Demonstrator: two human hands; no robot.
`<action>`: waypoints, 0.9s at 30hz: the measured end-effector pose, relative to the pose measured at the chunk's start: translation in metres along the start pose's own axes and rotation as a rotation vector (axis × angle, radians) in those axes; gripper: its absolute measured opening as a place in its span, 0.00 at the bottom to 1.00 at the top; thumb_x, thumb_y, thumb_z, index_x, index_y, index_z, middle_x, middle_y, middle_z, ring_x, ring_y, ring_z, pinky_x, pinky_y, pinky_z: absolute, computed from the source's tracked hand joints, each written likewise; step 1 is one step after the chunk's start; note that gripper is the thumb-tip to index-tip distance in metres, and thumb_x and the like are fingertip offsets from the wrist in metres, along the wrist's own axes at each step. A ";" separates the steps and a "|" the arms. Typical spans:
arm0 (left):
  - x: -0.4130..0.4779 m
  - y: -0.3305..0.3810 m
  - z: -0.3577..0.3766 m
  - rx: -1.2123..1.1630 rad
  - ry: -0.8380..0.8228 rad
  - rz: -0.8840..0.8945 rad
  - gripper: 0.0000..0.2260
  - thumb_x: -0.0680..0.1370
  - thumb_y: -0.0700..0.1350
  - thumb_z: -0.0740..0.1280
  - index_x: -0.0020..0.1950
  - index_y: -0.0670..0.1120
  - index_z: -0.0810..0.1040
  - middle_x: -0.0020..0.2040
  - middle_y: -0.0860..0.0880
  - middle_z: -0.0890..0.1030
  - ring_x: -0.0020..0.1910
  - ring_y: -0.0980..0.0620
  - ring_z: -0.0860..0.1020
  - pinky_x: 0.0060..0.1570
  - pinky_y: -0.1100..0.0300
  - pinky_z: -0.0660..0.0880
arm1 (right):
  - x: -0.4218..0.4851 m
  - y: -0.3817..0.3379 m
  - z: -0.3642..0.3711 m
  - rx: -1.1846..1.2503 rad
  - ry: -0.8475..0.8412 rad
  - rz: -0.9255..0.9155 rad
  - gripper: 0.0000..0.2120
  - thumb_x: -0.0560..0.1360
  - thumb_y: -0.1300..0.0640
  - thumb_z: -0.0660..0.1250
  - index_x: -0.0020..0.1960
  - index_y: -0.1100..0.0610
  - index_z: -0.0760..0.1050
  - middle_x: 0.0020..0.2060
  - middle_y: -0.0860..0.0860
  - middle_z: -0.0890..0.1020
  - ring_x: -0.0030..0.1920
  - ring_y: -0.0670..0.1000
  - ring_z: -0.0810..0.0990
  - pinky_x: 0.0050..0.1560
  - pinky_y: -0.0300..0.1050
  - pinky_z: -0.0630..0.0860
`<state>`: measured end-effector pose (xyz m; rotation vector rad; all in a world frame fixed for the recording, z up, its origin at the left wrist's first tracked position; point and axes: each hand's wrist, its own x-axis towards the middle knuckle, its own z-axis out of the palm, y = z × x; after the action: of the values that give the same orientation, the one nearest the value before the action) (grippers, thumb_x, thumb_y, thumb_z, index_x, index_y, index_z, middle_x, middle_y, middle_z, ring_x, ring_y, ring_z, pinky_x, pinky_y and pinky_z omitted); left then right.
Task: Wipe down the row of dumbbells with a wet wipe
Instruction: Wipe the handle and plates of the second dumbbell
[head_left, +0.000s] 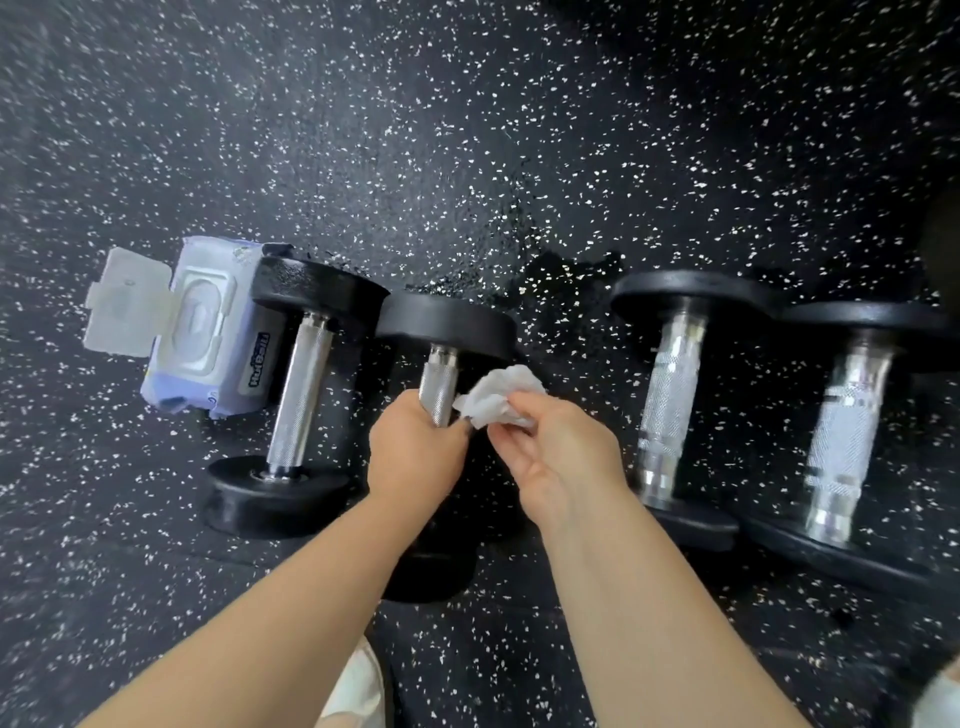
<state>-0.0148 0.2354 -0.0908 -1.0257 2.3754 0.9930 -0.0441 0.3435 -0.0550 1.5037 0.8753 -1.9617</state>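
Several black dumbbells with knurled chrome handles lie in a row on the speckled floor. My left hand is wrapped around the handle of the second dumbbell from the left. My right hand pinches a crumpled white wet wipe just right of that handle, close to my left thumb. The first dumbbell lies to the left. Two larger dumbbells lie to the right. The near plate of the held dumbbell is mostly hidden by my forearm.
A pale blue pack of wet wipes with its lid flipped open lies against the far plate of the first dumbbell. Black rubber flooring with white flecks spreads all around. Light cloth shows at the bottom edge.
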 end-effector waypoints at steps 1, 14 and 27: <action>-0.002 0.003 -0.001 -0.070 -0.028 -0.007 0.16 0.71 0.50 0.72 0.31 0.48 0.67 0.28 0.52 0.70 0.27 0.53 0.67 0.29 0.60 0.63 | 0.000 -0.001 0.002 0.026 -0.016 0.022 0.09 0.73 0.72 0.64 0.52 0.68 0.77 0.46 0.60 0.83 0.42 0.53 0.83 0.38 0.40 0.81; -0.028 0.030 -0.009 -0.460 -0.443 -0.124 0.11 0.69 0.29 0.65 0.35 0.43 0.68 0.26 0.49 0.67 0.22 0.52 0.63 0.24 0.62 0.63 | 0.040 -0.012 0.022 -0.068 0.009 0.093 0.15 0.76 0.72 0.54 0.36 0.57 0.70 0.31 0.54 0.73 0.30 0.50 0.71 0.29 0.41 0.73; -0.029 0.025 -0.012 -0.403 -0.399 -0.087 0.09 0.70 0.31 0.66 0.35 0.42 0.69 0.24 0.49 0.68 0.21 0.52 0.63 0.25 0.59 0.65 | 0.028 -0.009 0.014 0.082 0.064 -0.011 0.11 0.76 0.73 0.56 0.41 0.61 0.71 0.36 0.55 0.76 0.37 0.50 0.77 0.40 0.42 0.78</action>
<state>-0.0146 0.2528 -0.0553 -0.9428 1.8350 1.5215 -0.0665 0.3384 -0.0780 1.6196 0.8410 -1.9888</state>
